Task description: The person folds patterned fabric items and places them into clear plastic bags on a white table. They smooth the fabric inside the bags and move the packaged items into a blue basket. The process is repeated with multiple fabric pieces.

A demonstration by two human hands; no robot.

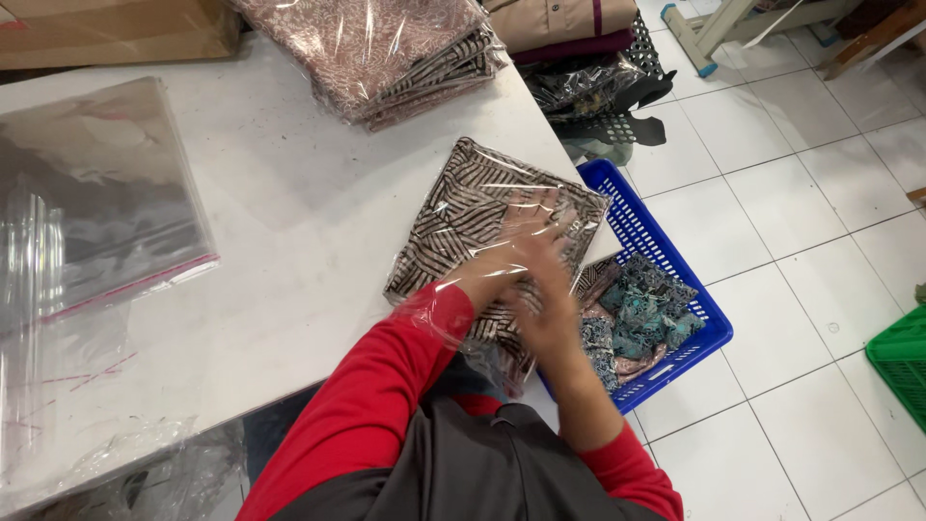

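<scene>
Left arm: red sleeve, reaching from the torso toward 1 o'clock, forearm slanted up and to the right.
Left hand [521,241]: flat, palm down, fingers spread and pointing to 1 o'clock, seen through clear film.
Right arm: bare forearm below a red cuff, rising from 5 o'clock toward 11 o'clock.
Right hand [543,304]: blurred, palm down, just below the left hand at its 5 o'clock; finger pose cannot be told.

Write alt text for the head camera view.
A person in red sleeves slides their left hand inside a clear plastic bag around a folded striped cloth on a white table, right hand on top; a blue basket of fabrics sits on the floor alongside.
</scene>
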